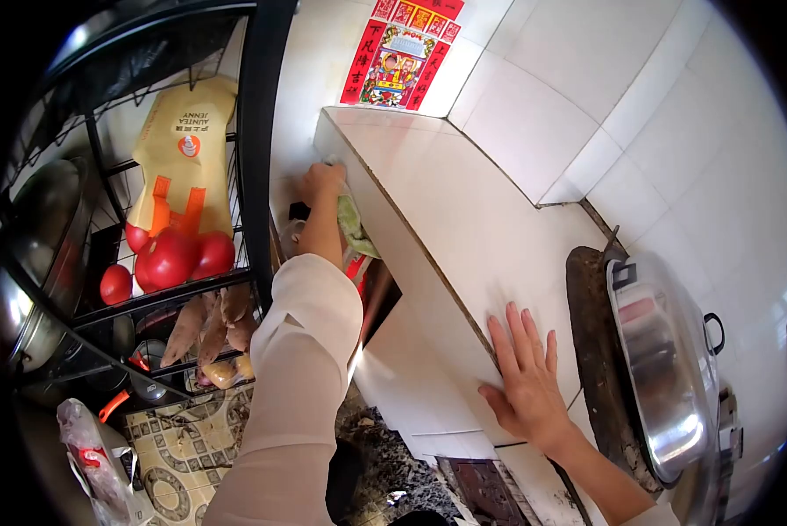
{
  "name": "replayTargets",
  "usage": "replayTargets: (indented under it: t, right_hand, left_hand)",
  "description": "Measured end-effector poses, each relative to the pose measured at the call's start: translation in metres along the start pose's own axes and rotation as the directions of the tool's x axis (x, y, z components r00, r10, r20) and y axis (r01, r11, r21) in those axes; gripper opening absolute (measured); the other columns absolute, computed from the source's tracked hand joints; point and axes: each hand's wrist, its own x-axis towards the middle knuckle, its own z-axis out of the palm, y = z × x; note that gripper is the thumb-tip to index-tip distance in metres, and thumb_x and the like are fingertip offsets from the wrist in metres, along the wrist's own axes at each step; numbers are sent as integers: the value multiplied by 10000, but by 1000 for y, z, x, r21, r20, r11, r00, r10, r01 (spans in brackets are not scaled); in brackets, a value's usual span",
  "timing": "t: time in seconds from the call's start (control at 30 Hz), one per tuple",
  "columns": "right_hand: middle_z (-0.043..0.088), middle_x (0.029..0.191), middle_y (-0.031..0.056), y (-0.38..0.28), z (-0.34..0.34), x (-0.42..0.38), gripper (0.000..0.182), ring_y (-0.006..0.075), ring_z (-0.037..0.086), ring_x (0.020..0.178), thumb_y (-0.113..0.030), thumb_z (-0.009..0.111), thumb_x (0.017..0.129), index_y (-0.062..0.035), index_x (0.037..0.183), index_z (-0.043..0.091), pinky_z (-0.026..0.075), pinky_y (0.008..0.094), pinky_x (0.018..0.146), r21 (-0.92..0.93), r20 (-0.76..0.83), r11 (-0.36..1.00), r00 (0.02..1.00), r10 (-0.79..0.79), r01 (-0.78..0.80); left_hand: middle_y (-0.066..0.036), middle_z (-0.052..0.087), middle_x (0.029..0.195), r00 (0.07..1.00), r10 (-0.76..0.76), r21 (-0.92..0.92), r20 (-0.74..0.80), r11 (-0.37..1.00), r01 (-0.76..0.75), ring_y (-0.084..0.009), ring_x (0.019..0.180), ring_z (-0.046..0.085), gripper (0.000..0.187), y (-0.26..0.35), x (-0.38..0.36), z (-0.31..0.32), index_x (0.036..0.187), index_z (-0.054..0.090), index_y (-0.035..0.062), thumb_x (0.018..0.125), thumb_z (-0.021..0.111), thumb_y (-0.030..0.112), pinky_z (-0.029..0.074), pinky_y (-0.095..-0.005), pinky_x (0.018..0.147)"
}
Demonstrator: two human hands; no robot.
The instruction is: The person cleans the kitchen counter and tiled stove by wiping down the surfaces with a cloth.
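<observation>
My left hand [323,181] reaches down into the gap between the black rack and the side of the white tiled counter. Its fingers are curled closed near the counter's far end, and what they grip is hidden. A light green cloth [351,226] hangs against the counter side, right beside my left wrist. Below it, something red and white [356,266] shows in part. My right hand [532,386] lies flat on the counter top [472,237], fingers spread and holding nothing, near the front edge.
On the left, a black rack [262,131] holds a yellow bag [183,149], red tomatoes [172,258] and sweet potatoes [202,329]. A lidded metal pot [665,351] sits in a dark stove ring at right. A bag [99,460] stands on the patterned floor [192,447].
</observation>
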Motion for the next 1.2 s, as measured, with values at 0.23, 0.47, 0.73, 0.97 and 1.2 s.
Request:
replayTargets:
  t: [0.23,0.47,0.73,0.97,1.2]
  right_hand:
    - [110,1565,175,3,7,-4,863,392,134,1434,-139,689,793,-99,1499,194,119,634,1107,-17,-54,1000,999,-5,4]
    - [91,1573,162,5,11,-7,863,354,104,1450,-177,692,789,-111,1497,202,109,618,1126,-50,-83,999,997,1,-5]
    - [86,1572,162,7,12,-6,851,335,95,1454,-224,691,810,-95,1494,203,101,583,1144,-62,-101,998,995,22,-28]
    - [253,1529,161,8,9,-10,802,304,202,1431,-399,622,863,-20,1465,252,133,505,1163,52,-292,996,955,-60,78]
    - [596,1216,170,13,4,-11,489,351,548,1146,-308,595,893,-29,1288,518,410,421,1011,287,-416,900,889,-191,328]
  left_hand:
    - [-189,618,1217,984,90,188,151,975,-118,-334,1157,579,482,10,-50,-19,1139,652,20,832,513,365,468,-409,964]
    - [-144,627,1219,930,123,257,346,941,-220,-321,1173,570,473,25,-85,-43,1151,654,68,797,505,345,438,-394,989]
    - [-147,662,1127,601,250,-525,759,781,339,-275,1034,644,407,76,-170,-142,1125,629,17,854,486,285,485,-406,937]
    - [-151,655,1136,280,520,-578,807,602,551,-274,1012,650,383,58,-237,-179,1172,605,6,908,492,259,494,-426,942]
    - [-149,672,1077,81,530,-452,844,621,640,-259,978,658,351,47,-284,-177,1102,625,-33,848,494,172,511,-389,922]
